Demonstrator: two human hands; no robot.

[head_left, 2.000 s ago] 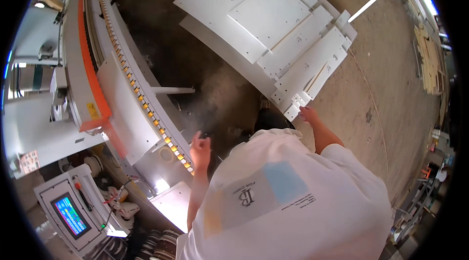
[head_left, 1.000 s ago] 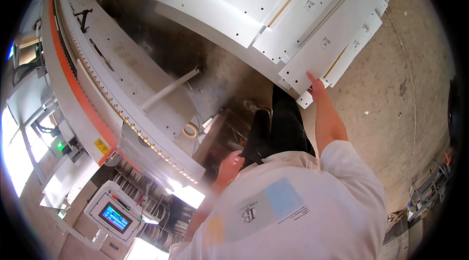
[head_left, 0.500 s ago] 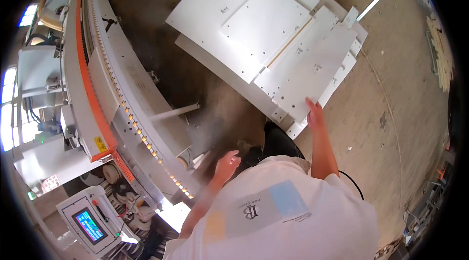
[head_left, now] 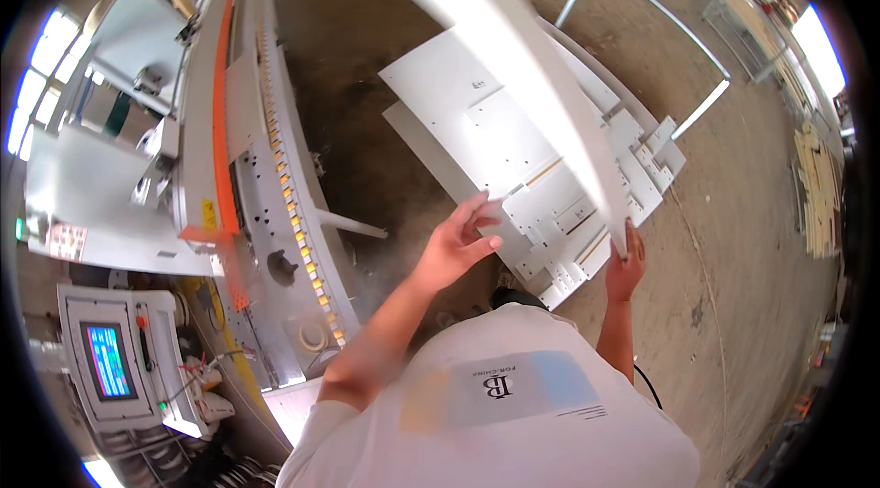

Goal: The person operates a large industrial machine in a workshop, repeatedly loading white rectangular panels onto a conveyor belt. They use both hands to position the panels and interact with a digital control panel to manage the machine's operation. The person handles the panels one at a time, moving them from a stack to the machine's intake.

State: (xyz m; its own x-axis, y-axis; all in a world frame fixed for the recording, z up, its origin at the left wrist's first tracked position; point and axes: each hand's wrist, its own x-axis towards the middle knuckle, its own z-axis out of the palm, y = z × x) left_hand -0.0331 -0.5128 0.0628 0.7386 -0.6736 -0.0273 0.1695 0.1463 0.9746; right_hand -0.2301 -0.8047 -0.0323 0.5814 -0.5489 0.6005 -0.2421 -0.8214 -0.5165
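White board, long and blurred, tilts above the stack of panels. My right hand grips its near corner; my left hand, fingers loosely spread, rests on the stack's near edge. Held by one corner, the board could twist free and chip the panels below, or swing left into the machine.

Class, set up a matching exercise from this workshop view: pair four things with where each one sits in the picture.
Things:
1. lifted white panel
2. stack of white panels
3. control screen
4. right hand

Places:
A. lower left, on the machine's console
B. at the lower end of the lifted panel
C. lying flat on the concrete floor
D. raised, slanting across the stack

Pairs: 1-D, 2-C, 3-A, 4-B
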